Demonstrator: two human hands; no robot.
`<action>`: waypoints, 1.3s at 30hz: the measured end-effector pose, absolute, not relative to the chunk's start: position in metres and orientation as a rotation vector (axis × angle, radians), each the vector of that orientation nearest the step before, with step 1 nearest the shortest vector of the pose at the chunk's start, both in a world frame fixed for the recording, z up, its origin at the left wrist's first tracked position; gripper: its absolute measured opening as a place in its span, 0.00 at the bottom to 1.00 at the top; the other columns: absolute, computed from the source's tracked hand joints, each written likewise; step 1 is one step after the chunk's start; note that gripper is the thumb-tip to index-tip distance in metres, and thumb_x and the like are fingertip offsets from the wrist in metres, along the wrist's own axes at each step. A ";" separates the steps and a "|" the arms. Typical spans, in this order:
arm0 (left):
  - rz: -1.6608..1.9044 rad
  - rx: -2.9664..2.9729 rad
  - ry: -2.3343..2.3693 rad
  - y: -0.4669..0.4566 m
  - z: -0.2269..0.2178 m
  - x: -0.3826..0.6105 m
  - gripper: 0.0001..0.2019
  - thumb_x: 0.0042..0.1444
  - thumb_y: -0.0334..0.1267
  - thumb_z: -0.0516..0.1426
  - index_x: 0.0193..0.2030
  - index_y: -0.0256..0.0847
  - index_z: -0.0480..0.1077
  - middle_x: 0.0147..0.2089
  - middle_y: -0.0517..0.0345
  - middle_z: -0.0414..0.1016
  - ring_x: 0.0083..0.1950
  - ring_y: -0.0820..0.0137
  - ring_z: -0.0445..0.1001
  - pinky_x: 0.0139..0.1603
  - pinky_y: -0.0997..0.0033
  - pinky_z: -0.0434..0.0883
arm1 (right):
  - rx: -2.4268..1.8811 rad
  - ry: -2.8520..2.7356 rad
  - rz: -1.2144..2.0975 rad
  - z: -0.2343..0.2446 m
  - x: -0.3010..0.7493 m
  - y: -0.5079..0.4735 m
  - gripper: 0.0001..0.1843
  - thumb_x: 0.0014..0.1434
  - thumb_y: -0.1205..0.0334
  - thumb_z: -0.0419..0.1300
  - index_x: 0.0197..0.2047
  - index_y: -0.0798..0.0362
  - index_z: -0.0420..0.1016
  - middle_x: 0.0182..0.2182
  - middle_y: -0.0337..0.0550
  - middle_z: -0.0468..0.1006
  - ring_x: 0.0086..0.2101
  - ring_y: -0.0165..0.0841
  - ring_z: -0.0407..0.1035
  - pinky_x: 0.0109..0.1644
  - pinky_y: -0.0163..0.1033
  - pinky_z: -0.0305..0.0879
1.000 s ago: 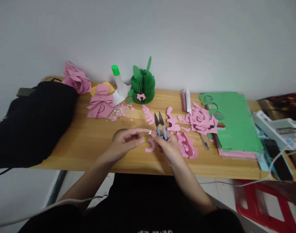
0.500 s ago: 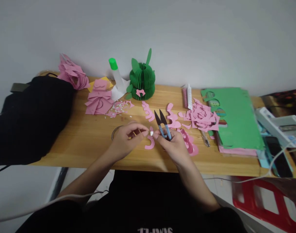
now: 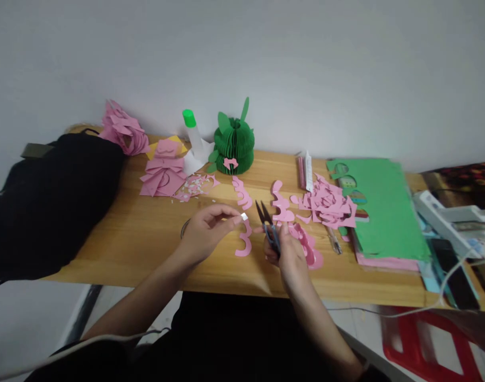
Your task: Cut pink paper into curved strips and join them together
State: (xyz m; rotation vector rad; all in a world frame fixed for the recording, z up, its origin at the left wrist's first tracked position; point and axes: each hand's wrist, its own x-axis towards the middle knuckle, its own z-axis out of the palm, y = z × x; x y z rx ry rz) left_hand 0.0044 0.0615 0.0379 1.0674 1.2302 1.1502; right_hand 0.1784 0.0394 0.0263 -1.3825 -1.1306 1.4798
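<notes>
My left hand [image 3: 210, 232] pinches a small white piece [image 3: 244, 216] between thumb and forefinger; whether it is paper or tape I cannot tell. Thread snips [image 3: 268, 225] with dark blades and blue handles are gripped in my right hand [image 3: 289, 252], blades pointing up and away. Between the hands lies a pink wavy paper cutout [image 3: 244, 245], its top close to my left fingertips. Similar cutouts [image 3: 241, 193] lie farther back, and more pink cutouts [image 3: 307, 245] sit beside my right hand. Behind my left hand a ring-shaped object [image 3: 184, 228] is mostly hidden.
A green honeycomb paper figure [image 3: 234, 140] stands at the back, beside a glue stick [image 3: 192, 130]. Pink scraps [image 3: 330, 201] and green sheets [image 3: 389, 212] lie right, with a power strip [image 3: 445, 220] and phone [image 3: 453, 276] beyond. A black bag [image 3: 59, 207] covers the left end.
My hands have moved apart. The right hand has drawn back to the right and changed its hold on the snips; the white piece stays in my left fingers. The view has tilted up slightly.
</notes>
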 end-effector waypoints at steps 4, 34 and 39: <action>1.192 0.917 1.204 0.064 0.035 0.009 0.08 0.43 0.39 0.66 0.28 0.39 0.75 0.31 0.57 0.80 0.32 0.70 0.75 0.37 0.71 0.72 | -1.348 -1.149 1.551 0.022 0.179 0.034 0.32 0.55 0.32 0.55 0.28 0.56 0.78 0.16 0.30 0.51 0.17 0.24 0.43 0.19 0.32 0.40; 1.069 0.894 1.066 0.063 0.053 0.005 0.06 0.42 0.37 0.67 0.26 0.38 0.76 0.24 0.59 0.80 0.26 0.71 0.77 0.31 0.73 0.75 | -1.304 -1.169 1.503 0.041 0.180 0.024 0.29 0.60 0.38 0.56 0.26 0.56 0.77 0.15 0.31 0.51 0.17 0.23 0.43 0.20 0.32 0.42; 1.077 0.882 1.067 0.063 0.056 0.005 0.06 0.41 0.36 0.67 0.25 0.38 0.75 0.24 0.59 0.80 0.26 0.72 0.77 0.30 0.74 0.75 | -1.328 -1.203 1.469 0.043 0.181 0.022 0.29 0.60 0.38 0.56 0.26 0.56 0.78 0.15 0.31 0.51 0.18 0.23 0.43 0.20 0.32 0.43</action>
